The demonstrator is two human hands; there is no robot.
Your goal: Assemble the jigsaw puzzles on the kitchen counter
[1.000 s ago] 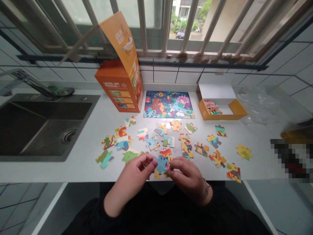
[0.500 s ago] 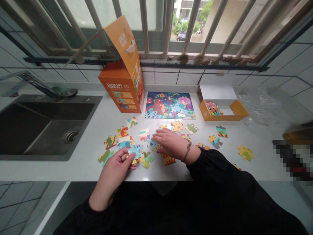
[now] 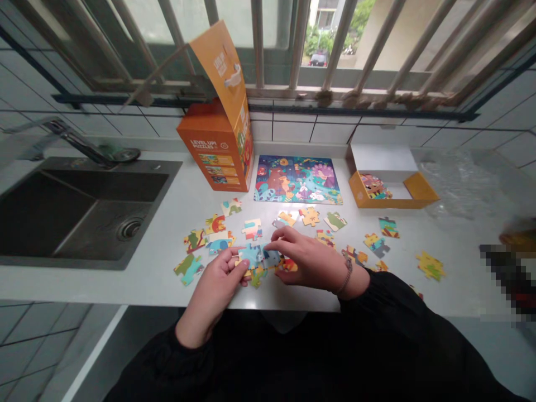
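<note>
My left hand (image 3: 224, 279) pinches a light-blue jigsaw puzzle piece (image 3: 250, 255) between thumb and fingers, just above the counter's front part. Against its right side is a second blue puzzle piece (image 3: 271, 258), gripped by the curled fingers of my right hand (image 3: 304, 258). The two pieces meet edge to edge; whether they interlock I cannot tell. A green and yellow piece (image 3: 257, 277) lies partly hidden beneath them. Other loose pieces surround my hands, among them a blue elephant piece (image 3: 218, 245) and a pink and blue piece (image 3: 252, 229).
Behind the pieces lies an assembled dark-blue animal puzzle (image 3: 298, 180). An orange puzzle box (image 3: 215, 148) with a raised lid stands to its left, and a yellow open box (image 3: 391, 198) holds more pieces at right. Clear plastic wrap (image 3: 454, 181) lies beyond; a sink (image 3: 167, 190) is at left.
My right hand has picked up a blue puzzle piece and brought it against the piece in my left hand. The view has shifted slightly, so the scene sits further right.
</note>
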